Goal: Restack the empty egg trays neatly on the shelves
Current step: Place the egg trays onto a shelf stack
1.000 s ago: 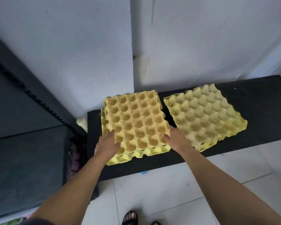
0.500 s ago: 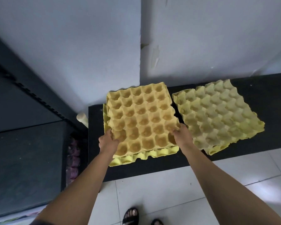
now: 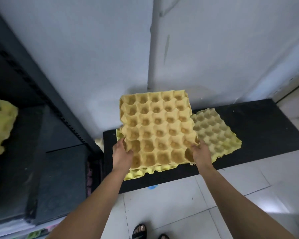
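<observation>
An orange-yellow egg tray [image 3: 156,128] is lifted and tilted up above the low black platform [image 3: 259,135]. My left hand [image 3: 122,154] grips its near left corner and my right hand [image 3: 201,155] grips its near right corner. Under it a brighter yellow tray [image 3: 145,172] lies on the platform, mostly hidden. A paler yellow tray [image 3: 216,133] lies to the right, partly covered by the lifted one. More yellow trays [image 3: 0,128] sit on the dark shelf [image 3: 59,169] at the far left.
A white wall rises right behind the platform. The dark shelf unit's perforated post [image 3: 47,100] runs diagonally on the left. White tiled floor [image 3: 179,200] lies in front, with my sandalled feet [image 3: 139,231] at the bottom edge.
Both hands have lifted the orange-yellow tray off the yellow one beneath and raised it towards me, tilting its far edge up. It now overlaps the paler tray on the right.
</observation>
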Tool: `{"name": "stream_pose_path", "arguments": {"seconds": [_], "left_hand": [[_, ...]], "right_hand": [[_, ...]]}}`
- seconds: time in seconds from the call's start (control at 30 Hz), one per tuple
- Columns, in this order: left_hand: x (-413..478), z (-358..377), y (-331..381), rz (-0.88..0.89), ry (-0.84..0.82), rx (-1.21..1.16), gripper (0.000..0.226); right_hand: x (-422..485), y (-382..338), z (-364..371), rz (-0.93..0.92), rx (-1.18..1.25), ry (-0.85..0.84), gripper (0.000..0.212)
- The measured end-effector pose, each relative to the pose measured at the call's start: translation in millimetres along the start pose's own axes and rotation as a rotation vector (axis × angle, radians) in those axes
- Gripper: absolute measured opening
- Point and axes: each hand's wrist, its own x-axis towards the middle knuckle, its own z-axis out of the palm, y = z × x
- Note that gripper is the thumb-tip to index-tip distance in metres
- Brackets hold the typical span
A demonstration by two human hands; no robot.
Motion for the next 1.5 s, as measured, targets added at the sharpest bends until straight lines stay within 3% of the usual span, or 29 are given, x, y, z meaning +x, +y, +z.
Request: {"name": "stream_pose_path", "arguments": {"seconds": [0.37, 0.53, 0.77, 1.2, 1.5], "left_hand": [[-111.9, -78.0, 76.5, 0.241, 0.098, -0.046, 0.06], [-191.8, -110.8, 83.1, 0.372, 0.168, -0.08, 0.064], [-305.2, -174.7, 75.2, 0.517, 0.29, -0.156, 0.058], [-410.3, -329.6, 63.2, 0.787, 0.578, -0.171, 0.065], [-434.4, -480.4, 35.7, 0.903, 0.702, -0.192, 0.063]], "right_hand": [[-113.7, -60.9, -89.2, -0.193, 0.246, 0.063, 0.046], [-181.0, -57.5, -123.9, -0.306, 0.318, 0.084, 0.031], [-285.1, -50.9, -155.4, -0.422, 0.382, 0.076, 0.051], [-426.2, -132.6, -133.7, -0.65, 0.508, 0.125, 0.047], [-541.5, -196.4, -71.0, -0.869, 0.62, 0.094, 0.049]]}}
